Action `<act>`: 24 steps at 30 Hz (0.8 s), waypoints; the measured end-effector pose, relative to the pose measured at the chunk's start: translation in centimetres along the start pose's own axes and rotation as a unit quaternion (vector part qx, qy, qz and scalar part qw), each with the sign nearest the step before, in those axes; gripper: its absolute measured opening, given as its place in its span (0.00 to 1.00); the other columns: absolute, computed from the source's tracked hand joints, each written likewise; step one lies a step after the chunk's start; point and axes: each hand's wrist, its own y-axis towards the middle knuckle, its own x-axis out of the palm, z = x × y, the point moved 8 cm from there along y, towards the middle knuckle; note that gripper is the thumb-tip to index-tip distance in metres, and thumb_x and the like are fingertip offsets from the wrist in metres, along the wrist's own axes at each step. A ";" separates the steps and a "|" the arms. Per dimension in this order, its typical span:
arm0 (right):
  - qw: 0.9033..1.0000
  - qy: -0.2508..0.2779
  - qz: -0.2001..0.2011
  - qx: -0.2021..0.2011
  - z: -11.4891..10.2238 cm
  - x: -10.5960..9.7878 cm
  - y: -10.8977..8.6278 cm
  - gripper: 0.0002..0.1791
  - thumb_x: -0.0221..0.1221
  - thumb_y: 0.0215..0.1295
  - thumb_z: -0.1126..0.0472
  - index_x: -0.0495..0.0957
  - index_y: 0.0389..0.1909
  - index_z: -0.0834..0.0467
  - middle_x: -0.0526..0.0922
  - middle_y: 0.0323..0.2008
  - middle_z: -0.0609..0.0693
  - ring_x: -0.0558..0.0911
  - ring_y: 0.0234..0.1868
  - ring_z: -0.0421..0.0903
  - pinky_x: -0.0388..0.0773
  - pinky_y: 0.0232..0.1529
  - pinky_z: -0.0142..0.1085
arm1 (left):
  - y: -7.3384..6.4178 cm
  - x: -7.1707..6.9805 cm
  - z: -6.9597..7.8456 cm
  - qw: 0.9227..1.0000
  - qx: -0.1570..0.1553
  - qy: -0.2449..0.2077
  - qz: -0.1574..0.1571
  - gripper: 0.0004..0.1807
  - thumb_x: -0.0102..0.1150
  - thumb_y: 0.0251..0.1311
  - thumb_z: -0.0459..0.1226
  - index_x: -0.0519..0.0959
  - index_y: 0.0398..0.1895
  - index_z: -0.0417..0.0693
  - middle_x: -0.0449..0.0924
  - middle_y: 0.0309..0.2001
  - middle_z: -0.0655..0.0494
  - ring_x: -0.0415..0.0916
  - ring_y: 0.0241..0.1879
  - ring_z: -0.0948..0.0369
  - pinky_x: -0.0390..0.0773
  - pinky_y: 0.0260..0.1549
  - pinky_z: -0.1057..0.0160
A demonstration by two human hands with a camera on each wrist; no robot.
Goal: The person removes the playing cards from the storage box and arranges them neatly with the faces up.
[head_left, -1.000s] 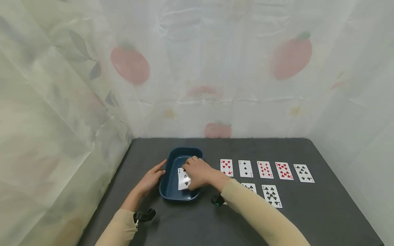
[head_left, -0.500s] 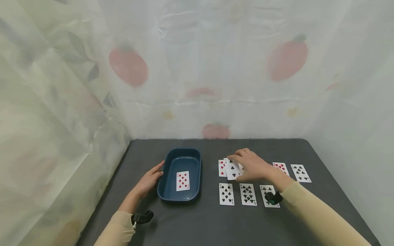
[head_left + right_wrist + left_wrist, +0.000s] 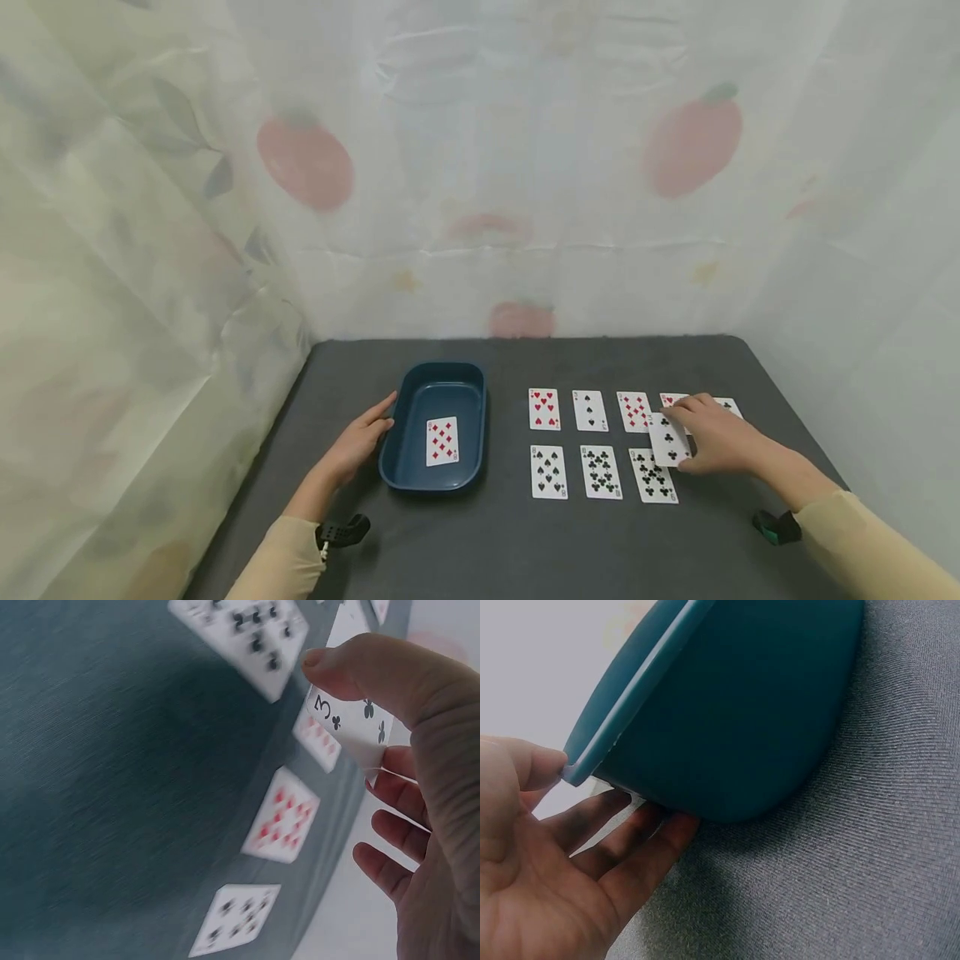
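In the head view, a blue rectangular tray (image 3: 387, 450) holds a diamond playing card (image 3: 442, 441). My left hand (image 3: 358, 442) touches the tray's left side; in the left wrist view, a fingertip (image 3: 547, 766) meets the rim and other fingers (image 3: 649, 859) rest against the lower wall. At the right, my right hand (image 3: 720, 435) pinches a three of clubs (image 3: 670, 439) between thumb and fingers, with the card's number plain in the right wrist view. The held card overlaps a club card (image 3: 654, 479) of the front row and hides part of it.
Several face-up cards lie in two rows on the dark table (image 3: 502, 542). The back row has a heart card (image 3: 543, 409), a spade card (image 3: 590, 411) and others. A spade card (image 3: 549, 472) and a club card (image 3: 601, 472) lie in front. A printed curtain (image 3: 600, 167) closes the back.
The right hand has carried the three of clubs from over the tray, across the back row, to the right end of the front row. The left hand stays at the tray.
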 end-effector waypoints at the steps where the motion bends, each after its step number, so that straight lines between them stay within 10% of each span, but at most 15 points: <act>1: 1.000 -0.001 -0.001 0.003 0.3 0.2 -0.4 0.43 0.79 0.42 0.47 0.79 0.60 0.65 0.79 0.55 0.59 0.74 0.58 0.63 0.74 0.55 0.58 | 0.1 0.0 -0.1 1.000 0.000 -0.002 0.000 0.32 0.45 0.80 0.42 0.54 0.83 0.63 0.45 0.81 0.42 0.50 0.76 0.39 0.60 0.67 0.33; 24: 0.997 0.031 -0.052 0.054 3.0 3.3 -5.3 0.43 0.81 0.37 0.48 0.82 0.59 0.57 0.80 0.55 0.57 0.75 0.59 0.64 0.75 0.53 0.63 | -0.2 0.2 0.3 1.000 0.003 0.009 -0.005 0.32 0.42 0.81 0.42 0.51 0.84 0.63 0.41 0.82 0.42 0.47 0.77 0.36 0.57 0.67 0.31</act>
